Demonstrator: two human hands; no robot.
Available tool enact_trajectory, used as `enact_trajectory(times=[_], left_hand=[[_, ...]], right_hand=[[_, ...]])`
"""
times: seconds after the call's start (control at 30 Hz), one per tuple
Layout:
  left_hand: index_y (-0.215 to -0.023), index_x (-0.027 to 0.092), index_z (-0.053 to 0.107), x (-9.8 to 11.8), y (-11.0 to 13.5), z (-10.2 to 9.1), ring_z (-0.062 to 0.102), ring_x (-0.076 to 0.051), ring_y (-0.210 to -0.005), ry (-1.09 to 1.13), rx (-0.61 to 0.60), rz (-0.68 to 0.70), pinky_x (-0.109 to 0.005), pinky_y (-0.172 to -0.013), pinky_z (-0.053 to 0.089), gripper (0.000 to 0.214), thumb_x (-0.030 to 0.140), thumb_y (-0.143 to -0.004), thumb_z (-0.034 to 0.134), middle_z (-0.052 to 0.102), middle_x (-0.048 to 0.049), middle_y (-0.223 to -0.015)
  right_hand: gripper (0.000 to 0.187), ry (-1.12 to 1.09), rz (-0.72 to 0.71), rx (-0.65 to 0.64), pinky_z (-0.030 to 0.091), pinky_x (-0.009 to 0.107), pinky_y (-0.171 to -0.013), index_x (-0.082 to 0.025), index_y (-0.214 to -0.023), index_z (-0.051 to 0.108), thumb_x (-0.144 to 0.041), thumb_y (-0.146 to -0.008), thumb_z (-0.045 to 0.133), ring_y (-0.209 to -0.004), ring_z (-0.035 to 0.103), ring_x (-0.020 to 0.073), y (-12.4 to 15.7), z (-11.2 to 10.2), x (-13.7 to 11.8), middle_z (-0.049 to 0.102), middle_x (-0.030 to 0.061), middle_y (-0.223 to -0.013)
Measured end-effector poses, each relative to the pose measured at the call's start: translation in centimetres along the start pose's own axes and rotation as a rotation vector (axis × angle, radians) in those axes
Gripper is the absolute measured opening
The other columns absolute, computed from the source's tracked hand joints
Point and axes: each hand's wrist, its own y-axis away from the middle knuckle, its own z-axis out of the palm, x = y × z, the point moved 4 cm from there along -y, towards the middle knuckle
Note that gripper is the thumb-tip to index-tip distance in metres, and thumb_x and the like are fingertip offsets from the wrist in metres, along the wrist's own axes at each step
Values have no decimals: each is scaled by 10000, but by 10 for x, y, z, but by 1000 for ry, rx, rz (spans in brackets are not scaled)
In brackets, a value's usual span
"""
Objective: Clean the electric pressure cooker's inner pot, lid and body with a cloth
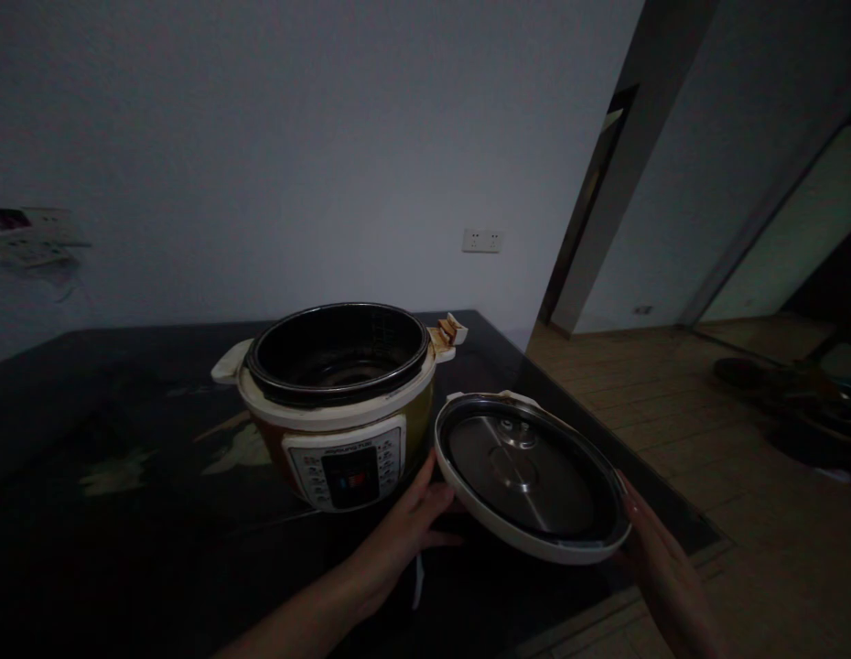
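Bench (123, 439): dark, glossy, below a pale wall (295, 137).
Cooker (339, 403): open, mid-bench, panel facing near.
Lid (532, 476): upturned, tilted, just right of cooker.
Left hand (415, 522): fingers extended, holding lid's left rim.
Right hand (662, 567): holding its right rim.

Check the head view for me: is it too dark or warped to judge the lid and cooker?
Head view: dim overall, the table nearly black; soft sheen on the lid, no hard glare; lettering on the cooker is blurred; the pillar at right leans from wide-angle distortion; the left hand and right hand look soft-edged.
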Motion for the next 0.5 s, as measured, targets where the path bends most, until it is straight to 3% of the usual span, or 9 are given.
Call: enact_trajectory(times=[0.13, 0.3, 0.37, 0.47, 0.5], left_hand=[[-1527, 285, 15, -2, -3, -2, 541, -272, -1217, -2, 7, -5, -427, -916, 470, 890, 477, -867, 580, 538, -137, -1374], [-1507, 234, -140, -7, 7, -7, 575, -278, -1144, -139, -6, -1, -433, -878, 482, 1109, 548, -782, 638, 477, -189, -1426], [-1531, 230, 8, 2, 24, -7, 605, -259, -1092, -322, -43, 0, -416, -896, 475, 1031, 529, -780, 646, 485, -188, -1424], [-1355, 247, 516, 32, 62, -2, 635, -226, -1057, -641, -97, 47, -368, -943, 458, 523, 405, -861, 584, 674, -106, -1204], [-1278, 270, 588, 46, 76, -1, 636, -217, -1060, -702, -107, 76, -355, -946, 458, 408, 374, -886, 549, 695, -74, -1165]], right_hand=[[696, 47, -14, 17, 592, 284, -789, -323, -1409, 437, -653, -804, 531, -1365, 400, 251, 0, 2, -4, 420, -21, -1502], [756, 120, -24, 56, 593, 356, -820, -305, -1442, 394, -687, -799, 509, -1308, 472, 302, 2, -8, -4, 456, 40, -1476], [779, 142, -69, 106, 563, 446, -885, -293, -1441, 392, -696, -786, 516, -1245, 530, 336, -1, -19, -5, 500, 73, -1434], [728, 164, -255, 220, 450, 556, -1007, -268, -1365, 486, -685, -771, 541, -1184, 570, 363, -5, -38, -17, 568, 90, -1350], [695, 173, -322, 253, 417, 567, -1034, -262, -1322, 529, -678, -765, 551, -1173, 575, 366, -6, -43, -25, 588, 90, -1322]])
